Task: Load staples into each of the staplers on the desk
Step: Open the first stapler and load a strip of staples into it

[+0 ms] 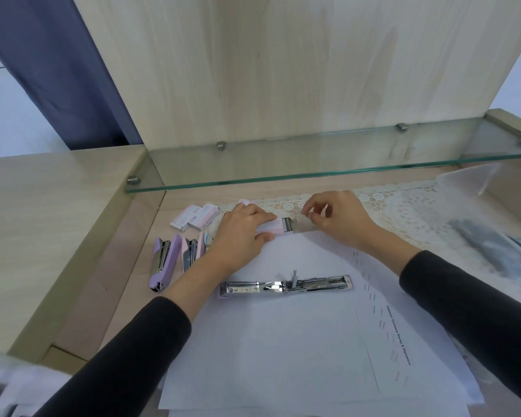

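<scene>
A person in black sleeves point(127, 365) works at a pale wooden desk point(73, 236), where smooth white sheets of paper point(283, 356) are spread nearest the camera, the right-hand sheet printed with one line of text and dotted with short dark marks. On the paper lies the open stapler point(286, 285), a long, shiny metal one folded out flat, its loading channel facing up. Left of the open stapler, off the paper, a lilac plastic stapler point(163, 263) and a pink stapler point(190, 251) lie side by side with their metal undersides showing; a third, pink and pale blue point(204, 239), is partly hidden by the left wrist. Beyond the open stapler, at the paper's far edge, the left hand point(241, 236) grips a small pink-and-white staple box point(269, 229) between thumb and fingers, while the right hand point(334, 218), fingers curled, pinches at a silvery strip of staples point(295, 226) coming out of the box's end. Further left and back sit more small cardboard boxes point(194, 218). A cream lace mat point(403, 209) with a scalloped edge runs behind the hands; a blurred clear plastic bag point(491, 251) holding something grey lies well to the right. Above and behind, a green-edged glass shelf point(313, 167) on metal clips fronts a light wood-grain panel point(283, 70).
</scene>
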Available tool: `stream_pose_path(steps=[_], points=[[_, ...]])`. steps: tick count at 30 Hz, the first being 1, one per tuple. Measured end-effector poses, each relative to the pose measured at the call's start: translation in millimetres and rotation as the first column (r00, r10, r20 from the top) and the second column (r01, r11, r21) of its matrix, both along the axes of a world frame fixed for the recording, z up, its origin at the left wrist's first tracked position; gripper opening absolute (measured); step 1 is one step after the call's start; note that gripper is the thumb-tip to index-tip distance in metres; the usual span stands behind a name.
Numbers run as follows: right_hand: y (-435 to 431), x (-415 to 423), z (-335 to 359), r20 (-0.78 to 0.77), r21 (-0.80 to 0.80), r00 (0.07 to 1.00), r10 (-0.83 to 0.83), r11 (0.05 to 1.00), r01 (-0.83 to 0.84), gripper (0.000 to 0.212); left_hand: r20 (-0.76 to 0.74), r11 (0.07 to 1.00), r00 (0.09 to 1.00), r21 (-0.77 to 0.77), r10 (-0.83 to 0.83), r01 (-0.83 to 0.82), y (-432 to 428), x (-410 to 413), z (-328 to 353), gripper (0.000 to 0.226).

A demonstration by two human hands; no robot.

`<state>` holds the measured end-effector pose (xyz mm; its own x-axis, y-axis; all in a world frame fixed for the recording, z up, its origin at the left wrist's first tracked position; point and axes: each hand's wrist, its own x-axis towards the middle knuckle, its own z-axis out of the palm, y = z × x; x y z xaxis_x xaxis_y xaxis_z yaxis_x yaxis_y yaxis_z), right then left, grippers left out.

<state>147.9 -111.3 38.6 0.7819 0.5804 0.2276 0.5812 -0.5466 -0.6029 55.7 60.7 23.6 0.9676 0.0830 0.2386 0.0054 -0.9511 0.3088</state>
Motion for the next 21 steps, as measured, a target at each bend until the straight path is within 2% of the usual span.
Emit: stream_pose_path(steps=[6, 15, 21], points=[[11, -10, -6, -0.046, 0.008, 0.998, 0.038, 0.999, -0.038, 0.009, -0.015, 1.000, 1.000, 0.014, 0.007, -0.007, -1, 0, 0, 0.036], [16, -10, -4, -0.012, -0.033, 0.991, 0.135, 0.990, -0.136, 0.014, -0.034, 1.000, 0.999, 0.013, 0.016, -0.015, 0, 2, 1, 0.037], [20, -10, -6, -0.051, -0.004, 0.992, 0.115, 0.993, -0.115, 0.015, -0.021, 1.000, 1.000, -0.024, 0.020, -0.020, -4, 6, 2, 0.036]])
